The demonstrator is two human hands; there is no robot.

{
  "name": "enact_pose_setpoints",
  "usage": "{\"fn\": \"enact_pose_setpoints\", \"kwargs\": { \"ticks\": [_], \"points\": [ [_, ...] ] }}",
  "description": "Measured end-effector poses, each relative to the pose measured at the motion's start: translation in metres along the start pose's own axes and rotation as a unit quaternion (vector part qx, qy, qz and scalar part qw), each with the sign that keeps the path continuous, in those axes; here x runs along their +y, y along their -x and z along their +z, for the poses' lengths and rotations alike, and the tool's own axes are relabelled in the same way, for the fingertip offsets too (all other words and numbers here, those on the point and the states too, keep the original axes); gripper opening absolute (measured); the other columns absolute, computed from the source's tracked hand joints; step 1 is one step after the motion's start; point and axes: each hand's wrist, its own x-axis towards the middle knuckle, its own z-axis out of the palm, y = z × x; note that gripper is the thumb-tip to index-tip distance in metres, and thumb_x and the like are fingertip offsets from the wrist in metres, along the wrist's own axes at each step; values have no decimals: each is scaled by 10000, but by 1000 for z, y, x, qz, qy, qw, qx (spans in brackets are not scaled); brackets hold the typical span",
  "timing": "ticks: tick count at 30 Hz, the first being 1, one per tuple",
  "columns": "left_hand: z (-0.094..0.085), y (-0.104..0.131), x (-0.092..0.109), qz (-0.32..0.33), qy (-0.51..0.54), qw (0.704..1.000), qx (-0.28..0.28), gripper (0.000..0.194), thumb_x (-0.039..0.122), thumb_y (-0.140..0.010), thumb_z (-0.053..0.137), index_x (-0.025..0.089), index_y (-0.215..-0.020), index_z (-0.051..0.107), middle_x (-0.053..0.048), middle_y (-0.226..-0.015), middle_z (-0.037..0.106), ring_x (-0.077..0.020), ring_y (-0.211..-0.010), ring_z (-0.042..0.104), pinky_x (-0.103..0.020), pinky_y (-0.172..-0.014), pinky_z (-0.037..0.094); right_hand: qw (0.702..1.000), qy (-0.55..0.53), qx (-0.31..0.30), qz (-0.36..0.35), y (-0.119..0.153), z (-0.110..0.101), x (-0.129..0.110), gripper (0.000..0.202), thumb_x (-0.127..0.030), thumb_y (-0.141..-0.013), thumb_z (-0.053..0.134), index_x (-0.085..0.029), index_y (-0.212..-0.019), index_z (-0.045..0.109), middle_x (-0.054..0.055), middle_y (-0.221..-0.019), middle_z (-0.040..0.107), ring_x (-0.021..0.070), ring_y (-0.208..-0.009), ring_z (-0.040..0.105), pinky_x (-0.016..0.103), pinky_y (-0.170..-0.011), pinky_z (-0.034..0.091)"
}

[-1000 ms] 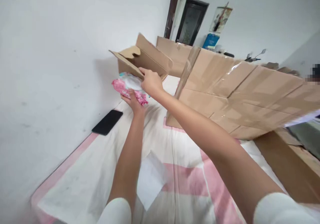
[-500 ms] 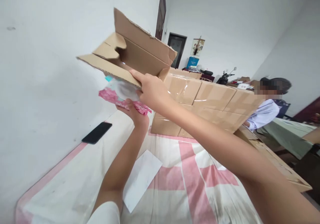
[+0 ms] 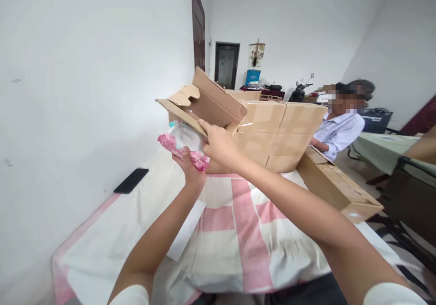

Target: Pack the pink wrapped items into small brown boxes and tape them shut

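My left hand [image 3: 192, 169] grips a pink and white plastic package [image 3: 184, 138] from below, its thumb over the front. A turquoise bit shows at the package's upper left corner. My right hand [image 3: 220, 147] is closed on the near flap of an open cardboard box [image 3: 218, 103], index finger along the flap's edge. The box is tilted, its other flaps standing up. The package is just below the near flap, on my side of the box. Whether my right fingertips also touch the package, I cannot tell.
Stacked taped cartons [image 3: 272, 130] stand behind the box. A black phone [image 3: 131, 180] lies by the wall on the pink-checked cloth [image 3: 218, 246], with a white sheet [image 3: 185, 232] nearer me. Another long carton [image 3: 335, 182] stands right; a person [image 3: 342, 130] sits beyond it.
The view has shifted and tipped downward. Both hands, the package and the open box appear lower and farther from me. My grip on each looks the same.
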Motion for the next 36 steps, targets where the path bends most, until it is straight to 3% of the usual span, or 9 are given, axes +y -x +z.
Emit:
{"fn": "enact_pose_setpoints", "kwargs": {
  "ticks": [4,7,12,20,24,28,30,33,36],
  "points": [
    [-4,51,-3,-126,11,992,-23,452,475,-944,580,244,-1331,549,-80,-1289,686,-223,-1219,658,-371,-1023,554,996,-47,-59,41,49,-9,37,410,-119,-864,513,-225,-1221,685,55,-969,760,248,-913,709,274,-719,463],
    [-11,88,2,-248,41,968,-18,391,505,-961,549,237,-1227,651,-67,-1205,734,-227,-1192,675,-342,-956,591,988,-58,-109,93,89,-17,64,222,-126,-870,519,-200,-963,707,35,-807,732,213,-788,694,247,-616,391],
    [-40,139,-2,-334,17,942,29,447,551,-950,544,252,-1261,664,-69,-1304,707,-264,-1235,653,-397,-939,610,983,-4,-118,142,149,-10,117,295,-92,-872,509,-200,-1008,748,78,-900,777,240,-854,719,257,-667,425],
    [-101,175,-34,-345,-158,925,20,707,819,-849,515,284,-1297,624,-110,-1398,649,-348,-1381,542,-502,-990,588,978,-101,1,184,230,10,188,581,-19,-833,509,-277,-1309,722,18,-1332,721,241,-1226,683,351,-1032,541],
    [-108,186,-43,-356,-201,912,23,589,686,-852,621,257,-1255,627,-114,-1317,691,-341,-1380,545,-483,-979,598,977,-119,33,172,250,5,201,567,-21,-851,501,-247,-1322,719,29,-1324,725,239,-1239,675,358,-1073,526],
    [-104,198,-48,-300,-295,907,-20,565,456,-827,757,244,-1311,557,-116,-1352,663,-298,-1335,593,-435,-1048,561,980,-100,24,171,255,4,201,606,-8,-815,521,-231,-1347,707,49,-1266,745,249,-1155,701,349,-1009,551],
    [-105,201,-47,-262,-376,887,-50,754,387,-803,793,249,-1447,427,-157,-1494,543,-295,-1386,548,-437,-1104,513,981,-94,21,168,256,4,199,605,-15,-815,528,-225,-1353,704,58,-1240,751,253,-1126,707,348,-989,555],
    [-112,204,-42,-209,-493,842,-73,1028,372,-779,817,259,-1588,192,-200,-1695,185,-328,-1544,316,-474,-1196,403,980,-79,22,180,257,3,198,590,-25,-830,522,-222,-1357,702,71,-1238,751,268,-1130,703,363,-984,554],
    [-126,203,-33,-153,-562,798,-156,974,412,-850,737,272,-1619,157,-180,-1720,76,-347,-1534,330,-491,-1191,407,977,-76,28,195,259,3,200,593,-26,-830,522,-243,-1351,703,56,-1265,746,267,-1158,693,368,-999,549]
  ]
}}
